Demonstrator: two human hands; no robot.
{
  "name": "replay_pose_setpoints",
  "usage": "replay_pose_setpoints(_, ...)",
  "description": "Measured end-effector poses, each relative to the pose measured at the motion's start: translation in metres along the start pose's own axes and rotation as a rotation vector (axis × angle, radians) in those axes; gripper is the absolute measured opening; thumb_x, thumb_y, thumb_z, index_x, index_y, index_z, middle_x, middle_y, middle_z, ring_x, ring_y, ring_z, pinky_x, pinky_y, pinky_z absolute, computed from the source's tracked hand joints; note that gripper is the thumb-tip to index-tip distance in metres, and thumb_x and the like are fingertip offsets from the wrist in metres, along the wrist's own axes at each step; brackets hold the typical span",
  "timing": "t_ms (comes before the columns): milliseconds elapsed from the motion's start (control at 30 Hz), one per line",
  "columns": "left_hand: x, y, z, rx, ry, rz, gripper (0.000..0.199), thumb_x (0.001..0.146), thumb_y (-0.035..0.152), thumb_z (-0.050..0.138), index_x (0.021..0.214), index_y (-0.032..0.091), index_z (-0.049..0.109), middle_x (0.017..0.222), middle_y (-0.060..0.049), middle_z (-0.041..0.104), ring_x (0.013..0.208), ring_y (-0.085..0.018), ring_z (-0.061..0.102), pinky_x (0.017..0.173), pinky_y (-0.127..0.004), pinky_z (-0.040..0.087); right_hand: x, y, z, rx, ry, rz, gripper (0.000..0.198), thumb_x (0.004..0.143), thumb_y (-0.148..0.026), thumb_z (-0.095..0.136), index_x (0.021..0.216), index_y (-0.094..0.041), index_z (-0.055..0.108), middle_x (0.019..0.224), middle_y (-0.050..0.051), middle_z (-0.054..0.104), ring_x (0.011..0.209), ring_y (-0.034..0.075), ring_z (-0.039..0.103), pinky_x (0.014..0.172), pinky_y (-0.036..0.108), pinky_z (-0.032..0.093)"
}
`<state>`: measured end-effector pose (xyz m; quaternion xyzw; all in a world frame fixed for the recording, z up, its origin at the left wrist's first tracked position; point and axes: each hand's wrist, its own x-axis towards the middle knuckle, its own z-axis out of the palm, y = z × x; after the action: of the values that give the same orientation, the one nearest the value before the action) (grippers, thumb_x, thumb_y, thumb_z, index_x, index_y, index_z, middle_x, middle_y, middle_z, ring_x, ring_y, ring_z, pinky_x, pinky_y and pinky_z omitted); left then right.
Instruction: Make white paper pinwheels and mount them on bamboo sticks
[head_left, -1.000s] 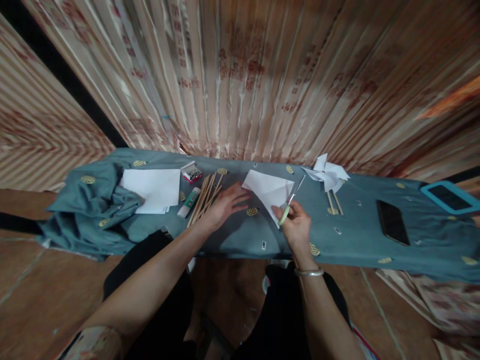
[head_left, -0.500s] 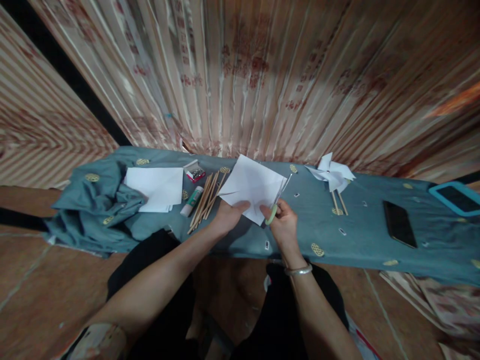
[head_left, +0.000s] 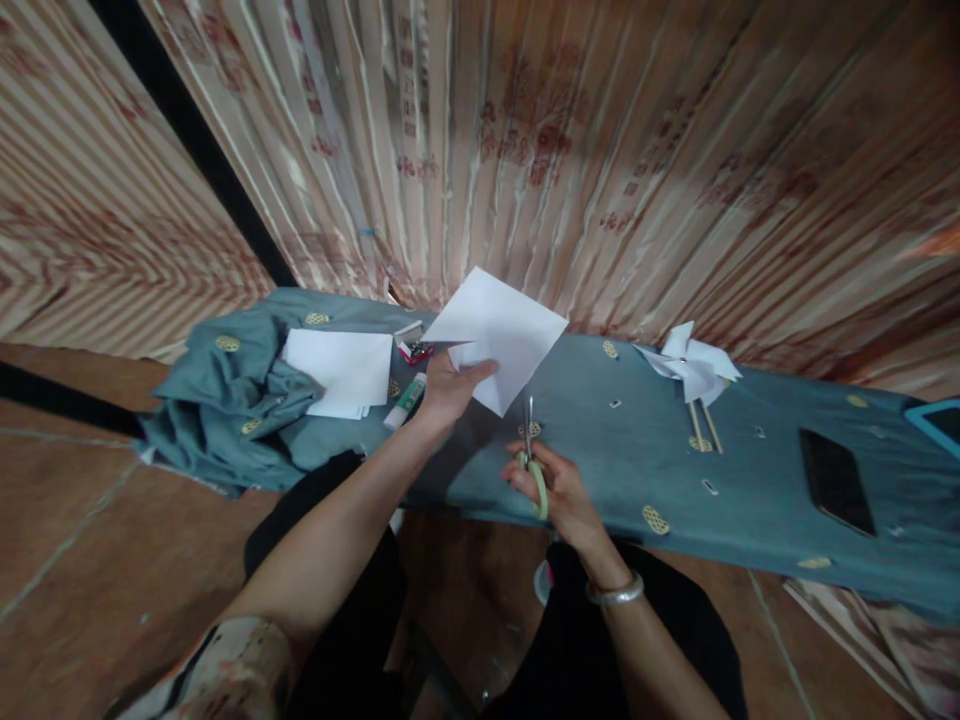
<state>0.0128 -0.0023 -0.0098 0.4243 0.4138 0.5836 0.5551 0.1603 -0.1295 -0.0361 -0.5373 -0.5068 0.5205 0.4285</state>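
My left hand grips a white sheet of paper by its lower left side, thumb on top. The sheet is raised over the table, turned cornerwise, and a flap bends up by my fingers. In my right hand is a pair of scissors with light green handles. Its blades point away from me, look closed, and are apart from the paper, just below its lowest corner.
To the left lie white sheets, a glue stick and a small open box of metal bits. Rightward are a paper pinwheel on sticks, a black phone and a blue-framed object. A patterned curtain hangs behind.
The paper has been lifted and turned in my left hand, now covering the wooden sticks. My right hand has drawn back from it with the scissors. The view has shifted slightly.
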Motion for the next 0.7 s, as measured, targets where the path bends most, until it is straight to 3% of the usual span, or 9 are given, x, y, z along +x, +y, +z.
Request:
replay_pose_setpoints(167,0.002,0.001,0.000,0.006,-0.006,0.027,0.028,0.059,0.025,0.077,0.083,0.015,0.069,0.081,-0.002,0.072,0.077,-0.020,0.066,0.077,-0.034,0.053,-0.005,0.005,0.012,0.031,-0.120,0.093,0.042,0.072,-0.055,0.071,0.093,-0.019,0.065,0.069,0.000,0.066,0.061,0.013,0.059,0.056,0.025,0.046)
replay_pose_setpoints(367,0.005,-0.014,-0.004,0.115,-0.113,0.053,0.028,0.061,0.027,0.078,0.086,0.017,0.071,0.080,-0.001,0.072,0.081,-0.023,0.067,0.080,-0.035,0.053,0.001,0.000,0.012,0.094,-0.102,0.133,0.045,0.069,-0.055,0.072,0.093,-0.018,0.065,0.070,0.001,0.068,0.060,0.013,0.061,0.054,0.023,0.047)
replay_pose_setpoints(700,0.001,-0.019,-0.003,0.083,-0.148,0.044,0.027,0.064,0.025,0.077,0.089,0.017,0.071,0.087,-0.002,0.074,0.079,-0.022,0.067,0.078,-0.033,0.054,0.006,0.002,0.010,0.063,-0.118,0.098,0.041,0.074,-0.054,0.069,0.093,-0.018,0.066,0.067,0.001,0.068,0.058,0.012,0.060,0.054,0.023,0.045)
